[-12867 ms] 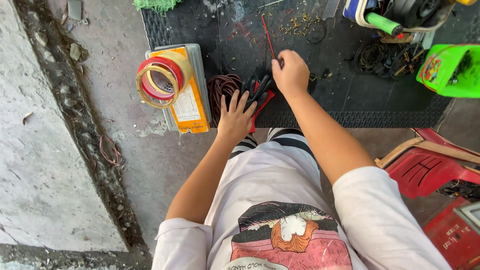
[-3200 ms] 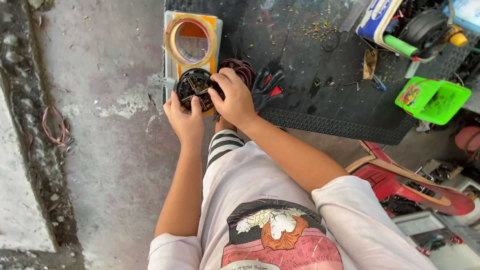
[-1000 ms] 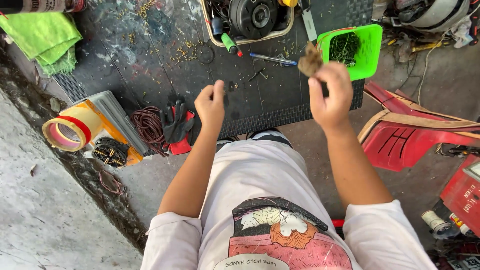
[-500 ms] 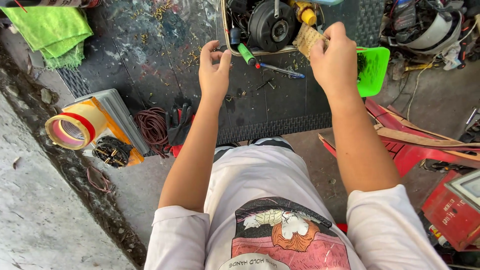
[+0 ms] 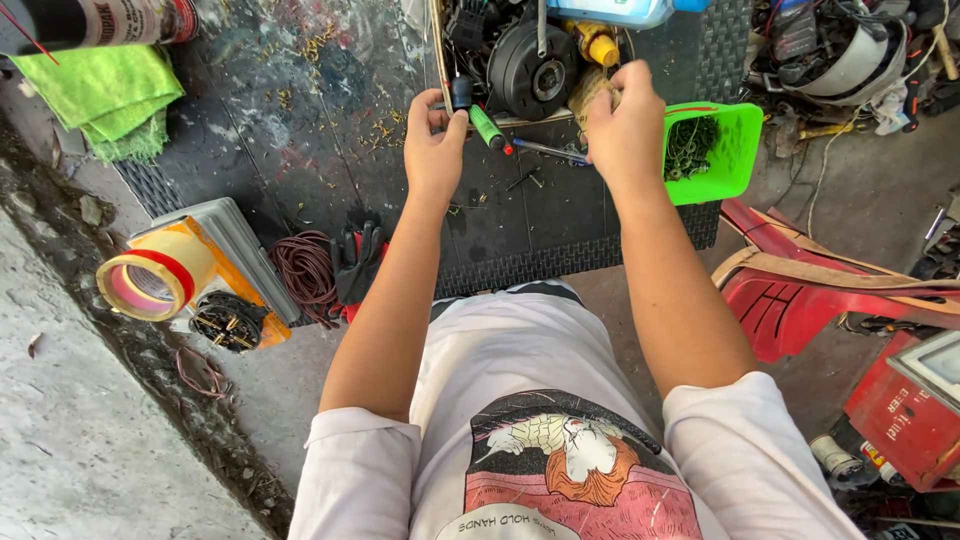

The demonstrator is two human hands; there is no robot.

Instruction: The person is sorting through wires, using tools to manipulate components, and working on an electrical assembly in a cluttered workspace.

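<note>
Head view: 2 hands raised over black rubber mat (image 5: 300, 150).
Left hand (image 5: 433, 145) pinched on small black cylindrical part (image 5: 461, 93); right hand (image 5: 625, 125) closed around tan fibrous wad (image 5: 588, 88), just beside green plastic bin (image 5: 735, 150).

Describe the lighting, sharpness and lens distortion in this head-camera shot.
Head view: soft, even daylight with no hard shadows or glare; the left hand and right hand are fairly sharp; the wide lens bends the edges, so the tape roll and red chair splay outward.
</note>
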